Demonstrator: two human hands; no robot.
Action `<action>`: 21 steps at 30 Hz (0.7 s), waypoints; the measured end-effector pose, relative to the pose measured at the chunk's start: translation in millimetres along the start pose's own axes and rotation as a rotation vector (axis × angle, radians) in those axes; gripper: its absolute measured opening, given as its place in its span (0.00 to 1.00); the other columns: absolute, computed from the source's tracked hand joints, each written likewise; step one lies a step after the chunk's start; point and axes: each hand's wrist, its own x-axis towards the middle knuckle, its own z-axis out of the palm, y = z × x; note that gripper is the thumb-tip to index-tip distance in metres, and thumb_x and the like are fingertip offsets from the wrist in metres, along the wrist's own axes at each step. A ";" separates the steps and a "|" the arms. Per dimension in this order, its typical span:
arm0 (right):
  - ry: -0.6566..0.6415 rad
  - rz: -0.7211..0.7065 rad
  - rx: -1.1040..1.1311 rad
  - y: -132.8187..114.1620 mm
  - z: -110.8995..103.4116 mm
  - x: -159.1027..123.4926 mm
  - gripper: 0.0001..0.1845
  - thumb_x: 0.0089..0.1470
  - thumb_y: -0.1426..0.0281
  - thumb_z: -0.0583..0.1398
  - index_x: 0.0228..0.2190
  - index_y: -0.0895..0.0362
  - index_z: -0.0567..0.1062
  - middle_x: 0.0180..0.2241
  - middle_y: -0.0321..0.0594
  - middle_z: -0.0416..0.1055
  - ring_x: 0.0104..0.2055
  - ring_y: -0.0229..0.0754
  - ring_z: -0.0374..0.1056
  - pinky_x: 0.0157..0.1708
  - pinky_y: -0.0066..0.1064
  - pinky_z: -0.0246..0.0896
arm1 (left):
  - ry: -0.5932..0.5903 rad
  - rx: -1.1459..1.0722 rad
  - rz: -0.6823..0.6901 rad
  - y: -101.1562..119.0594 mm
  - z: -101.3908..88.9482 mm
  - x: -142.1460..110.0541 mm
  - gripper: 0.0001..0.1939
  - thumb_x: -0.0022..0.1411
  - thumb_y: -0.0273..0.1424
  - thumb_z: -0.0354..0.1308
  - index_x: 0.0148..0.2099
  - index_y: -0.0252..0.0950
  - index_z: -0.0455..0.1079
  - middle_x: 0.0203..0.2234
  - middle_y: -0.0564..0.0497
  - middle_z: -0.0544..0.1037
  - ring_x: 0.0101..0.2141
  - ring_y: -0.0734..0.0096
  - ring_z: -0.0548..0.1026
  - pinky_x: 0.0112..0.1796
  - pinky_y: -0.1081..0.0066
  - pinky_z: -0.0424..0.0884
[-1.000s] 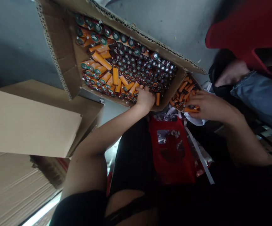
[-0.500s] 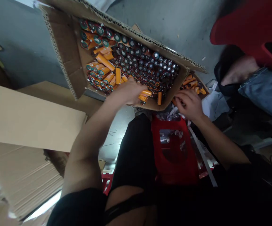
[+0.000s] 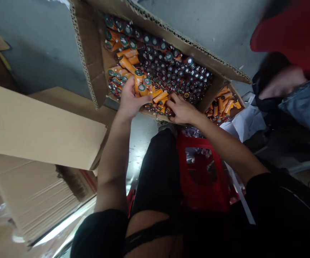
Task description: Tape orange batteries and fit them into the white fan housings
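Note:
Orange-wrapped cylindrical batteries (image 3: pixel 158 96) fill a cardboard box (image 3: pixel 90 61), many standing on end and several lying loose on top. At the near left side of the box, my left hand (image 3: pixel 130 100) is closed round a few batteries (image 3: pixel 141 84), thumb in front of them and fingertips partly hidden. My right hand (image 3: pixel 183 109) reaches over the near edge, its fingers bent against the loose orange batteries beside it. Whether those fingers grip one of them is hidden.
A smaller box (image 3: pixel 237 107) of loose orange batteries sits to the right, near white paper (image 3: pixel 247 118). A red plastic stool (image 3: pixel 203 200) stands below. Cardboard sheets (image 3: pixel 42 125) lie at left. Another person's foot and denim leg (image 3: pixel 302 100) are at right.
My right hand has moved left from the smaller box into the larger one. My left hand has shifted left and turned, now with batteries showing upright in it.

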 end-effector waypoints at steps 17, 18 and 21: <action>0.259 0.354 0.058 -33.3 22.4 -15.0 0.24 0.74 0.66 0.54 0.65 0.53 0.77 0.66 0.56 0.72 0.61 0.63 0.70 0.59 0.54 0.71 | 0.000 -0.129 -0.013 -4.0 4.8 -13.7 0.39 0.55 0.61 0.73 0.63 0.53 0.69 0.49 0.51 0.84 0.50 0.50 0.84 0.40 0.51 0.89; 0.273 0.351 0.066 -31.0 24.5 -14.1 0.24 0.73 0.67 0.55 0.64 0.53 0.78 0.66 0.56 0.71 0.61 0.63 0.71 0.60 0.54 0.71 | -0.004 -0.144 -0.016 -2.7 5.0 -13.6 0.38 0.55 0.59 0.73 0.63 0.53 0.70 0.49 0.51 0.84 0.51 0.50 0.84 0.41 0.51 0.89; 0.239 0.282 0.108 -17.1 31.8 -9.9 0.21 0.70 0.73 0.58 0.60 0.55 0.82 0.66 0.53 0.73 0.65 0.63 0.69 0.66 0.53 0.68 | -0.013 -0.276 -0.015 4.3 7.7 -14.1 0.34 0.54 0.54 0.76 0.58 0.51 0.72 0.47 0.51 0.83 0.49 0.53 0.85 0.42 0.53 0.89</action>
